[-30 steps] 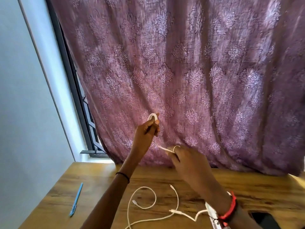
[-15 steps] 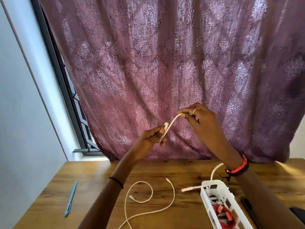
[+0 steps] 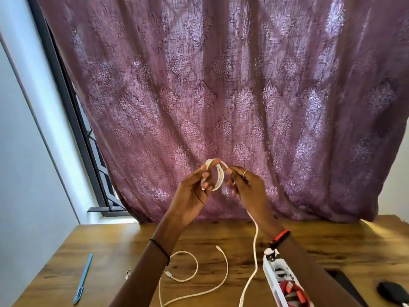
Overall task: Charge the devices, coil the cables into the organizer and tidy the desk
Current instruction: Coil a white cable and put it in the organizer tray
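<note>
Head view spotter: From your left, a blue pen (image 3: pixel 83 278) lies on the desk (image 3: pixel 110 251), well apart from the work. Your left hand (image 3: pixel 190 196) is raised before the curtain (image 3: pixel 221 85), fingers and thumb curled round a small coil of white cable (image 3: pixel 219 176). Your right hand (image 3: pixel 247 189) is just beside it, pinching the strand where it meets the top of the coil. The two hands are close together, almost touching.

Coach: Good. Let your left hold the loops flat and matched, and let your right only feed. Lay each turn beside the last, never across it.

Spotter: Below, a second white cable (image 3: pixel 197 265) lies loose on the desk. Right of it the tail (image 3: pixel 256 244) hangs from your right hand and runs off the bottom edge. The white organizer (image 3: pixel 269 265) stands just right of that, with a red cable (image 3: pixel 292 291) inside.

Coach: Draw the tail up slowly, then. My guess is it could snag the loose cable or nudge the organizer. Ease your right pinch between turns so any twist runs out, and save a short end to wrap the bundle.
</note>
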